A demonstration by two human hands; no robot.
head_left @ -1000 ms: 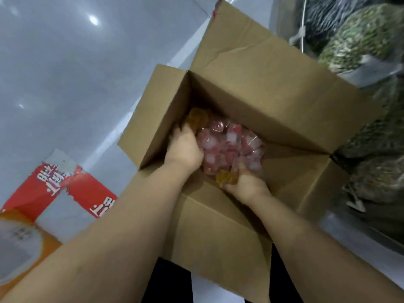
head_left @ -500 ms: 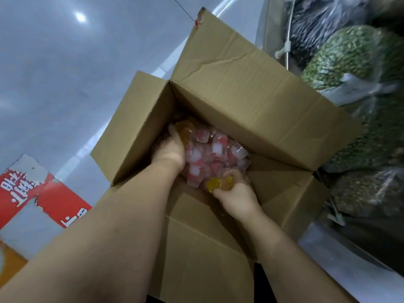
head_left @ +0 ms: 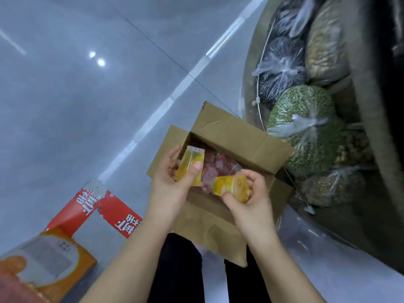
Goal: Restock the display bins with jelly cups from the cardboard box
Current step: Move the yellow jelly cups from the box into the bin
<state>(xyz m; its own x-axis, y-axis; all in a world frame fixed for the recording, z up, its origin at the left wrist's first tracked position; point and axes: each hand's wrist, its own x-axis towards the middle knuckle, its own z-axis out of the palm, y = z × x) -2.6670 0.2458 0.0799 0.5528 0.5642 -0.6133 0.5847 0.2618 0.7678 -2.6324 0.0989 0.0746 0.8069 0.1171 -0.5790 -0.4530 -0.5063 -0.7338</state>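
An open cardboard box [head_left: 231, 136] stands on the floor below me, with a bag of pink jelly cups [head_left: 215, 166] inside it. My left hand [head_left: 172, 184] grips a yellow jelly cup [head_left: 191, 166] above the box's left side, thumb across its front. My right hand [head_left: 251, 201] holds a second yellow jelly cup [head_left: 229, 186] lying sideways over the box's near edge. Both cups are lifted clear of the pink ones.
A display shelf at the right holds clear bags of green beans [head_left: 306, 130], black seeds [head_left: 282, 68] and tan grains [head_left: 323, 47]. A red and orange carton [head_left: 65, 237] lies on the grey tiled floor at the lower left.
Both hands have come up out of the box, each with a yellow jelly cup. The view has pulled back and away from the box.
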